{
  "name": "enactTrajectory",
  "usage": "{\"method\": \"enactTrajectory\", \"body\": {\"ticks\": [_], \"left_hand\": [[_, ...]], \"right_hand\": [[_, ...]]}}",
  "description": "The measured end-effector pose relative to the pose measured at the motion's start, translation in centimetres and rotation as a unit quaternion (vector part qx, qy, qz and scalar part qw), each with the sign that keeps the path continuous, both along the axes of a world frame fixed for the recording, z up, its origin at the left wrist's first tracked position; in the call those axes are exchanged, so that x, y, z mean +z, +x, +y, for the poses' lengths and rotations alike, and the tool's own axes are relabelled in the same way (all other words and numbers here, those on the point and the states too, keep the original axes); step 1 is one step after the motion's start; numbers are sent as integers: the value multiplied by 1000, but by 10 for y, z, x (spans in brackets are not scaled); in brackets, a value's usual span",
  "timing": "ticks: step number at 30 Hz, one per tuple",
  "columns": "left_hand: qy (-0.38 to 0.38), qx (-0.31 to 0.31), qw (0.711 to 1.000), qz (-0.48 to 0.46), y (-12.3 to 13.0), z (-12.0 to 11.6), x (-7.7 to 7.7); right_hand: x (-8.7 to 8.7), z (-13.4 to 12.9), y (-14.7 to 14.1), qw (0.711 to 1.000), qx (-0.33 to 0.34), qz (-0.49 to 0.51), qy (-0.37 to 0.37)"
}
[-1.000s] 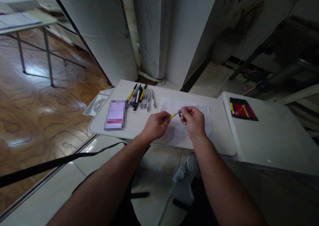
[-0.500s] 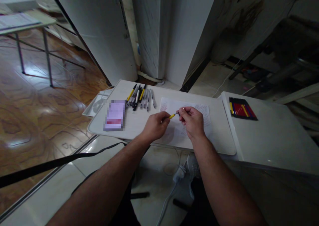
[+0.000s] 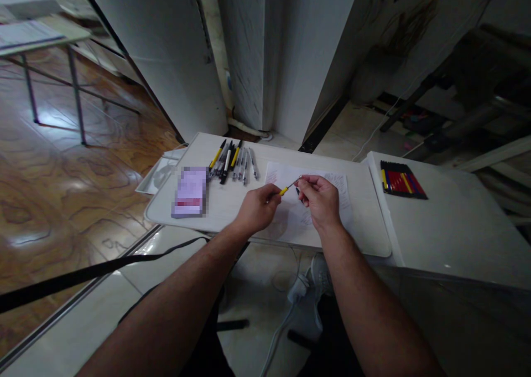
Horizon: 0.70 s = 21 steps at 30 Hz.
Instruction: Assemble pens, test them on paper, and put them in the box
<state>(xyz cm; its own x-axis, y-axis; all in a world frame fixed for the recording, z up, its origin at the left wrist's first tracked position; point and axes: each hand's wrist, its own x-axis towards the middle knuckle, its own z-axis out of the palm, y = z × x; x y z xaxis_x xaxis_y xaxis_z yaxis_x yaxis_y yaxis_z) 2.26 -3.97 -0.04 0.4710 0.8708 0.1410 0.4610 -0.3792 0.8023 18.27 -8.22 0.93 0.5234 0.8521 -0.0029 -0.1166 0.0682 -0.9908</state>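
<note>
Yellow plastic peeks out between two bare hands, right at the middle of the frame! That's the yellow pen [image 3: 284, 191], its rear end hidden in the left hand [image 3: 258, 206], thumb and fingers pinching it closed. A thin rod [image 3: 292, 184] juts from its front, and the right hand [image 3: 323, 200] nips the far end between thumb and fingertips. Gripping opposite ends probably steadies both pieces and keeps the join in sight. Below those right fingers pokes a dark tip [image 3: 297, 191]; whether it's tucked in the palm, I can't tell.

Underneath lies the paper [image 3: 342, 197], covered in writing, spread where both hands can work over it. Left across the white table [image 3: 228, 206] sits a lilac block [image 3: 189, 191], too blurred to name, seemingly set aside from the hands.

Farther up, left of centre, a bunch of pens [image 3: 227, 161], black, yellow and clear, overlaps near the far edge, perhaps parked there for reach. Over right, a flat pack [image 3: 402, 179] rests on a separate white top [image 3: 452, 227], its colourful sticks lined up neatly. Way off, upper left: another table [image 3: 78, 34] bearing papers.
</note>
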Motion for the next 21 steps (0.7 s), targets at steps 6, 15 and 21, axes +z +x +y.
{"method": "enactTrajectory", "body": {"ticks": [6,15,21], "left_hand": [[-36,15,999,-24,0,3,0],[-51,50,997,-3,0,3,1],[-73,59,996,-3,1,4,2]], "right_hand": [[-11,3,23,985,-69,-148,-59],[-13,-5,21,844,-23,-495,-207],[-19,-7,19,790,20,-560,-247]]}}
